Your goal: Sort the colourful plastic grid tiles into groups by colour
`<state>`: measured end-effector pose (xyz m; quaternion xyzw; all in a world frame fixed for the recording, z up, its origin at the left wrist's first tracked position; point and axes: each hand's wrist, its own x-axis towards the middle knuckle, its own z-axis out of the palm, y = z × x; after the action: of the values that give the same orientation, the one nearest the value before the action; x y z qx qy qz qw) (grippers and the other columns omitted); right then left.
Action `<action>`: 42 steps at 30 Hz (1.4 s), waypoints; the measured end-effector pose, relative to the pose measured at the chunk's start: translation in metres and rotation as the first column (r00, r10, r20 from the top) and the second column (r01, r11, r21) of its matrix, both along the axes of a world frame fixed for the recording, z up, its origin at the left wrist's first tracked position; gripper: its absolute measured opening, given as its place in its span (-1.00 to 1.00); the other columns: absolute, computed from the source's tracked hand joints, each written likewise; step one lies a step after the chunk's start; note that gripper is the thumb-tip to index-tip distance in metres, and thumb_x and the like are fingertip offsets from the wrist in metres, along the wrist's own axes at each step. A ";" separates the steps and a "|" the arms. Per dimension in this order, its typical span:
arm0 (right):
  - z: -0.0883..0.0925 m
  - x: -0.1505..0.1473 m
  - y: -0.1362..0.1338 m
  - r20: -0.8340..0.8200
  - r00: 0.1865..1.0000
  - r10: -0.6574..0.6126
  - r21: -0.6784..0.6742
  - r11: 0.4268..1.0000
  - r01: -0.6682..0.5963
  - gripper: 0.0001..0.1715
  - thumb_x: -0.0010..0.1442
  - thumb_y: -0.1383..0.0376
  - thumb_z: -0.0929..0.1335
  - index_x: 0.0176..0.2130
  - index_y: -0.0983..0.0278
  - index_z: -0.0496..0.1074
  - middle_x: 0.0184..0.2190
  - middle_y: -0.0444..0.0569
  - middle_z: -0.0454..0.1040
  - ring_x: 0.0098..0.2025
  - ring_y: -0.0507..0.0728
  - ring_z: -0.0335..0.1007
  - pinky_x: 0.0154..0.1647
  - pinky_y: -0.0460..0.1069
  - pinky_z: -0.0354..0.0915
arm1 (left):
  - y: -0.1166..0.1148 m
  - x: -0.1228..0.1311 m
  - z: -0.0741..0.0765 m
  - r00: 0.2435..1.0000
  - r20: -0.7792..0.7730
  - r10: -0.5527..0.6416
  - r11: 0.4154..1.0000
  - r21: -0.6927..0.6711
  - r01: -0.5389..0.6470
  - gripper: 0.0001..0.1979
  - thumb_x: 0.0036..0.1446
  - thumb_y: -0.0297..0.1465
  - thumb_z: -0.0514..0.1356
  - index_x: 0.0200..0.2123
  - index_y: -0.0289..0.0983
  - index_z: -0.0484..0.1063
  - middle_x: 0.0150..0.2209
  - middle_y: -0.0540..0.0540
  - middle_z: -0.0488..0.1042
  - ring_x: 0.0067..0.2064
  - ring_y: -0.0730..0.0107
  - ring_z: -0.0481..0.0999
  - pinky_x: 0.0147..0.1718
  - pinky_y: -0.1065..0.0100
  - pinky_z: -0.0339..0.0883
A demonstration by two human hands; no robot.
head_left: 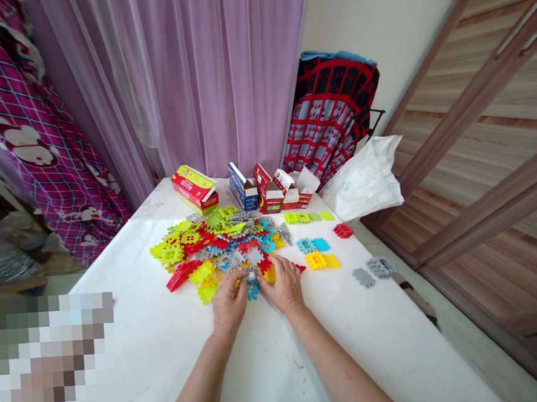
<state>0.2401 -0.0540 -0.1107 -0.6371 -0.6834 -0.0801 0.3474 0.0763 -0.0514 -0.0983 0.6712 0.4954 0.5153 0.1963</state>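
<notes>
Both hands are together at the near edge of a pile of interlocking plastic tiles (228, 247) in green, red, grey, blue and yellow. My left hand (229, 297) is closed in a pinch on a small grey tile (252, 275), seen nearly edge-on between the hands. My right hand (284, 285) has its fingers curled at the other side of that tile; whether it grips the tile or only touches it is partly hidden. Just below the fingertips lies a blue tile (253, 290). A red curved piece (182, 275) rests left of my left hand.
Sorted tiles lie on the right: green (297, 218), red (343, 230), blue (306, 245), yellow (316, 260) and grey (380, 267). Several small cardboard boxes (195, 187) stand along the back of the white table (135, 330). A white bag (362, 180) sits at the back right corner.
</notes>
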 end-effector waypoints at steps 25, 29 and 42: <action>0.006 0.004 -0.022 -0.299 0.929 0.218 0.203 0.966 -0.162 -0.39 0.19 0.03 0.33 0.13 0.25 0.19 -0.08 0.12 0.47 -0.05 0.24 0.44 -0.05 0.17 0.41 | -0.010 0.011 0.004 0.957 -0.230 -0.179 0.984 -0.020 0.179 -0.67 0.12 -0.45 0.16 -0.04 -0.11 0.47 -0.11 -0.12 0.54 -0.08 0.23 0.53 -0.10 0.22 0.43; 0.011 0.001 -0.025 -0.244 0.925 0.291 0.243 0.942 -0.232 -0.35 0.19 0.01 0.33 0.16 0.24 0.17 -0.09 0.11 0.49 -0.04 0.24 0.44 -0.02 0.19 0.40 | -0.011 0.013 0.005 0.953 -0.210 -0.216 0.976 -0.067 0.206 -0.73 0.09 -0.45 0.17 -0.14 -0.10 0.53 -0.18 -0.09 0.56 -0.14 0.25 0.54 -0.16 0.26 0.43; 0.018 0.004 -0.034 -0.140 0.951 0.277 0.257 0.937 -0.235 -0.68 0.26 0.19 0.33 -0.02 0.24 0.40 -0.20 0.04 0.52 -0.14 0.18 0.42 -0.10 0.11 0.40 | -0.007 0.012 0.019 0.852 0.523 -0.031 0.808 -0.488 0.329 -0.50 -0.14 0.06 0.28 -0.39 -0.28 0.47 -0.63 0.05 0.43 -0.68 0.58 0.26 -0.74 0.52 0.07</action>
<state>0.2440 -0.0879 -0.0924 -0.5008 -0.7134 -0.0592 0.4867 0.0883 -0.0586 -0.0793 0.4753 0.4894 0.4780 0.5533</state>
